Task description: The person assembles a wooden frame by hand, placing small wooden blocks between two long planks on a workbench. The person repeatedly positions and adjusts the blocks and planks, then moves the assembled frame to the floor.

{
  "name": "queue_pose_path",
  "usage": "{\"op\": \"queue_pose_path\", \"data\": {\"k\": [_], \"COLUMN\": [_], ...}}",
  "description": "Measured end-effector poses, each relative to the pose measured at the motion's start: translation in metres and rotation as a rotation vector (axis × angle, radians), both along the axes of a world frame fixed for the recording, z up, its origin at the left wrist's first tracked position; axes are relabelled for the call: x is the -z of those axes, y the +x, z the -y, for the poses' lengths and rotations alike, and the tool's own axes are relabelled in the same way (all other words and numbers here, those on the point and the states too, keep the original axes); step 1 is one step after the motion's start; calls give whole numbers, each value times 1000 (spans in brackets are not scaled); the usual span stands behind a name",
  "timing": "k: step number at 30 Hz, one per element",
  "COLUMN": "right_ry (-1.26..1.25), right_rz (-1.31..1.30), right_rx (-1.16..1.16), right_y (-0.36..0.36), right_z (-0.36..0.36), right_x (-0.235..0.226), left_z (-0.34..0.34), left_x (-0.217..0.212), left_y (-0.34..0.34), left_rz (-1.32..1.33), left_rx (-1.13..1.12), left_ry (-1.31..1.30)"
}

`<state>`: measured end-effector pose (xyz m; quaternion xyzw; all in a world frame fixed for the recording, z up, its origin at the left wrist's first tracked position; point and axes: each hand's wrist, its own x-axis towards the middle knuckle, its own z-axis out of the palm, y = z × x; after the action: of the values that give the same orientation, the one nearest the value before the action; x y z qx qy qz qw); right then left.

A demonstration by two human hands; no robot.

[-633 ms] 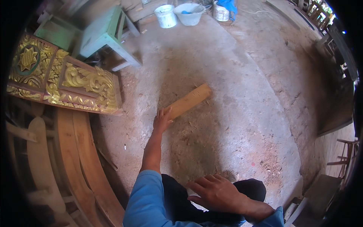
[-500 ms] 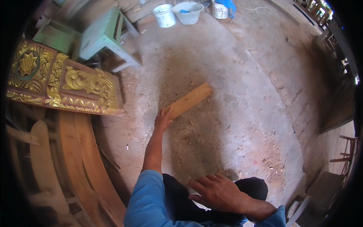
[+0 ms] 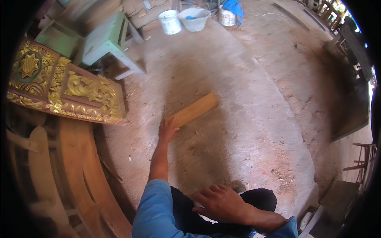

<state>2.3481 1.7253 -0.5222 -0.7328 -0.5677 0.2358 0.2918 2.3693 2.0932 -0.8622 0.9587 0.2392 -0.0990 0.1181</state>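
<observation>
My left hand [image 3: 169, 130] is stretched out ahead, its fingers wrapped around the near end of a short wooden plank [image 3: 195, 110]. The plank is light brown and points away to the right, low over or on the concrete floor [image 3: 254, 131]; whether it touches the floor I cannot tell. Close to my body, my right hand [image 3: 223, 204] hangs over my dark-trousered legs [image 3: 260, 199], holding nothing, with its fingers loosely extended and the thumb apart.
At left lies a carved red-and-gold panel [image 3: 89, 89] above long curved boards [image 3: 85, 170]. A pale green stool [image 3: 107, 45] stands behind it. Two white buckets [image 3: 170, 23] [image 3: 227, 18] and a basin [image 3: 194, 22] sit at the back. Dark furniture [image 3: 349, 107] lines the right.
The view has tilted and shifted slightly, so the plank and floor things sit a little differently in it. My left hand keeps its grip; my right hand stays over my legs.
</observation>
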Motion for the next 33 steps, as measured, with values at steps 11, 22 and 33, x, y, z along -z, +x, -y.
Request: {"op": "queue_pose_path", "data": {"k": [11,22,33], "right_ry": [-115,-331,-238], "right_rz": [-24,-131,-163], "right_rx": [-38,-52,5], "right_y": [14,7,11], "right_z": [13,-7,-5], "right_x": [-5,-26,-13], "left_z": [-7,-36,-33], "left_x": [4,11,7], "left_y": [-90,-15,-78], "left_rz": [-17,-50,-188], "left_rx": [145,-12,113], "left_ry": [15,10,18]}}
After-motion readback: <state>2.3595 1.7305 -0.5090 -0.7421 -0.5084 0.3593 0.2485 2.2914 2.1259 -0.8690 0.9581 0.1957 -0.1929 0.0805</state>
